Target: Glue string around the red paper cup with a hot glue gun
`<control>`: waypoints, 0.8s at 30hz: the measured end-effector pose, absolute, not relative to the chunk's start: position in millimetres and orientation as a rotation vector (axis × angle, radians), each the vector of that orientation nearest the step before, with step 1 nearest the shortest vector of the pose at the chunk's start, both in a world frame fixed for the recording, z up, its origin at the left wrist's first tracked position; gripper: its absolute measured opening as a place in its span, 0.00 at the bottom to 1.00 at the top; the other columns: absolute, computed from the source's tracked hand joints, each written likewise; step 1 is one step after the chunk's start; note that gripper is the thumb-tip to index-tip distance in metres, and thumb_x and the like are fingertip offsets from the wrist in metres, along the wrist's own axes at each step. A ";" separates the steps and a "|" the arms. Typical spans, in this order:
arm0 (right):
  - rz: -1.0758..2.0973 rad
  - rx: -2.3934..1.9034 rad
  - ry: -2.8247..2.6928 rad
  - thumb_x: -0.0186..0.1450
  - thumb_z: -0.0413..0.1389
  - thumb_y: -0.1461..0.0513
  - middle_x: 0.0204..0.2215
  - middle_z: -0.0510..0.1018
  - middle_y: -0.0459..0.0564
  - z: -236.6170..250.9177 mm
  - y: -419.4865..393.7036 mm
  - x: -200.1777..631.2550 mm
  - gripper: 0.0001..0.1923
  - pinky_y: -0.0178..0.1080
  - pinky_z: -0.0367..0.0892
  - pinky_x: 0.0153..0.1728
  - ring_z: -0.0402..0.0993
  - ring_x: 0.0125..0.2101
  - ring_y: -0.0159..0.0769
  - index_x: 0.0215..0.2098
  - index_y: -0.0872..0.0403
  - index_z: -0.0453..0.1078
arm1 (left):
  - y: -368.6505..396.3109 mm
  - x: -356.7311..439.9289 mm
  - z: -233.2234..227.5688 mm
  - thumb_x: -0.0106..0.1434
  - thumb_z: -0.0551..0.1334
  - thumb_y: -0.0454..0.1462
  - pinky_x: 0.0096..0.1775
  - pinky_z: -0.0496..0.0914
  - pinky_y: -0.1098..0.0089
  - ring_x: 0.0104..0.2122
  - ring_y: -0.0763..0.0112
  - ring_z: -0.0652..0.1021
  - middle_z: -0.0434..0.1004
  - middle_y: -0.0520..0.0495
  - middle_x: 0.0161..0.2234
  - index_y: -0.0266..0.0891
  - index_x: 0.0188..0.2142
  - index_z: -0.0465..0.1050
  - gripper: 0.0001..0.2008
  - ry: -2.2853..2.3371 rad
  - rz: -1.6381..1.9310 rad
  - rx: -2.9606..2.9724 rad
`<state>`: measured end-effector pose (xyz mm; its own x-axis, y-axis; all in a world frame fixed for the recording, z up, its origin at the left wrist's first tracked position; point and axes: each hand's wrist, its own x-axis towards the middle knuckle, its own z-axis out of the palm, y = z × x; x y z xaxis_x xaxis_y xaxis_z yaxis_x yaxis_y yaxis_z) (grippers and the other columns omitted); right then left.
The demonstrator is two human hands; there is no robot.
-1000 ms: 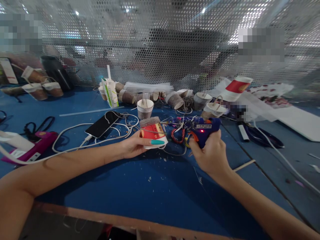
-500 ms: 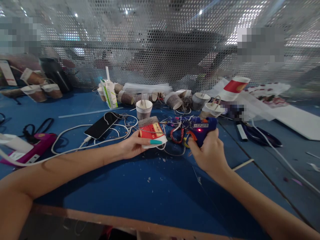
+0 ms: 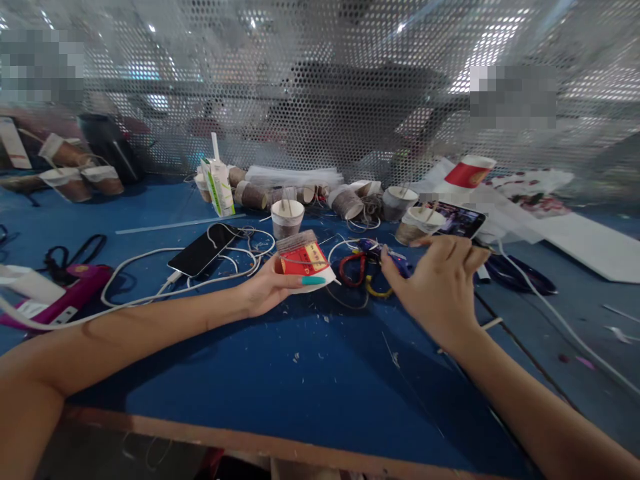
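Note:
My left hand (image 3: 270, 287) is closed around a paper cup (image 3: 303, 260) with a red printed band, tilted on its side. Grey-brown twine wraps the end of the cup away from me, and a loose strand trails from it. My right hand (image 3: 440, 287) has its fingers spread and curved, with nothing visible in its grasp. Just beyond its thumb lies a blue hot glue gun (image 3: 400, 261), partly hidden by the hand. Beside it are a red looped handle (image 3: 353, 270) and a yellow one (image 3: 379, 288), seemingly of scissors or pliers.
An upright twine-wrapped cup (image 3: 287, 217) stands beyond my left hand, with several similar cups along the mesh screen (image 3: 250, 100). A phone (image 3: 205, 250) with white cables lies left, near a magenta power strip (image 3: 83, 287). Another phone (image 3: 457, 219) shows a lit screen at right.
My right hand has let go of the glue gun, which now lies on the table, and its fingers have opened. A lit phone screen shows at right. My left hand still holds the cup.

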<state>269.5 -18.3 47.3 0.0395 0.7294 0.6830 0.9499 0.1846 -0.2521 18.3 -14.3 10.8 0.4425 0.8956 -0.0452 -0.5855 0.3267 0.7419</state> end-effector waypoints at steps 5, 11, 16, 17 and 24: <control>0.450 -0.716 -1.798 0.66 0.53 0.56 0.50 0.77 0.55 45.1 -47.0 250.0 0.09 0.58 0.67 0.54 0.73 0.55 0.50 0.45 0.47 0.64 | -14.6 15.3 8.6 0.42 0.75 0.28 0.59 0.68 0.57 0.43 0.61 0.83 0.84 0.46 0.40 0.36 0.46 0.75 0.29 0.507 0.947 0.777; 0.982 -0.673 -1.822 0.66 0.53 0.55 0.51 0.80 0.57 39.0 -65.6 234.3 0.07 0.54 0.69 0.51 0.75 0.54 0.50 0.39 0.49 0.65 | -12.6 15.3 6.3 0.41 0.77 0.32 0.55 0.71 0.61 0.43 0.60 0.83 0.85 0.42 0.41 0.35 0.44 0.77 0.28 0.469 0.904 0.835; 1.160 -0.800 -1.653 0.62 0.54 0.54 0.45 0.82 0.56 45.0 -59.8 234.2 0.08 0.53 0.69 0.50 0.75 0.52 0.51 0.35 0.49 0.65 | -11.2 15.8 5.3 0.40 0.78 0.33 0.51 0.73 0.61 0.39 0.63 0.83 0.84 0.44 0.38 0.35 0.43 0.78 0.28 0.467 0.876 0.847; 1.173 -0.819 -1.616 0.61 0.55 0.53 0.41 0.81 0.56 46.0 -57.8 233.8 0.09 0.53 0.69 0.49 0.75 0.52 0.52 0.34 0.49 0.65 | -11.1 15.8 5.0 0.39 0.78 0.34 0.51 0.73 0.61 0.39 0.63 0.83 0.84 0.44 0.38 0.35 0.43 0.78 0.28 0.462 0.868 0.857; 1.096 -0.906 -1.370 0.59 0.49 0.53 0.29 0.73 0.53 46.3 -42.5 233.0 0.09 0.46 0.69 0.36 0.76 0.45 0.51 0.28 0.49 0.64 | -11.2 15.7 4.2 0.42 0.77 0.35 0.52 0.71 0.60 0.41 0.61 0.82 0.84 0.42 0.40 0.37 0.44 0.78 0.27 0.444 0.817 0.922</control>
<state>233.0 -42.5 46.3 -0.0996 0.9540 0.2827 -0.0671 0.2770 -0.9585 15.7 -11.2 4.2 0.6263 0.7796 -0.0021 -0.4257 0.3442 0.8369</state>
